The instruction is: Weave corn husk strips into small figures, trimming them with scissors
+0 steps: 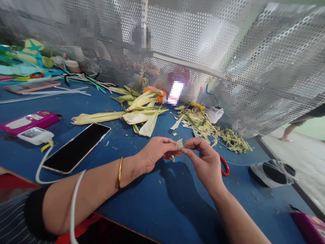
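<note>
Between my two hands, above the blue table, is a small pale piece of corn husk (180, 143). My left hand (158, 152) pinches it from the left, with a gold bangle on that wrist. From the right, the thumb and fingertips of my right hand (204, 159) close on the same piece. Scissors with a red handle (224, 166) lie partly hidden behind my right hand. Beyond my hands lies a pile of larger corn husks (142, 113). To its right is a heap of shredded husk scraps (203, 123).
A black-screened phone (78, 147) and a white cable (39, 171) lie at left, near a magenta device (33, 122). A dark spool wrapped in clear thread (273, 173) sits at the right edge. Perforated metal mesh (188, 37) stands along the back.
</note>
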Available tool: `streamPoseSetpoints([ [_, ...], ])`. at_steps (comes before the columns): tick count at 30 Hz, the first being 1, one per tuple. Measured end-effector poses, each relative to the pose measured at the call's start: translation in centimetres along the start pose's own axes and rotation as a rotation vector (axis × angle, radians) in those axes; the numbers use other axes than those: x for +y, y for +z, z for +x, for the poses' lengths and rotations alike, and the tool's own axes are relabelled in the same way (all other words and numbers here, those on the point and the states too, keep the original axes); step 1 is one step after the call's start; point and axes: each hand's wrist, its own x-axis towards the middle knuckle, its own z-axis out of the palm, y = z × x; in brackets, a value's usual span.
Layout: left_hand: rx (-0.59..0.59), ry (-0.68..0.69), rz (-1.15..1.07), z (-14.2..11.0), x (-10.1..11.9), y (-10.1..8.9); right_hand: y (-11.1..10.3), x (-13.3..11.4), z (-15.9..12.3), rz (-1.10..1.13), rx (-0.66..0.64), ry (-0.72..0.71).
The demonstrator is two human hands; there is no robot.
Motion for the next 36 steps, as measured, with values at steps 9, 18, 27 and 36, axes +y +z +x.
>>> streamPoseSetpoints([
  [9, -0.045, -0.080, -0.113, 0.09, -0.13, -0.34, 0.04, -0.35, -0.18, -0.228, -0.006, -0.216],
  [18, -0.033, -0.087, -0.144, 0.09, -0.15, -0.22, -0.22, 0.20, -0.42, -0.316, -0.051, -0.274],
  [27, 0.067, 0.084, 0.024, 0.20, -0.29, 0.20, -0.02, -0.30, -0.40, -0.254, -0.028, -0.118],
  [36, 0.044, 0.153, 0.139, 0.04, -0.45, 0.26, 0.25, -0.39, -0.18, -0.098, -0.008, 0.096],
])
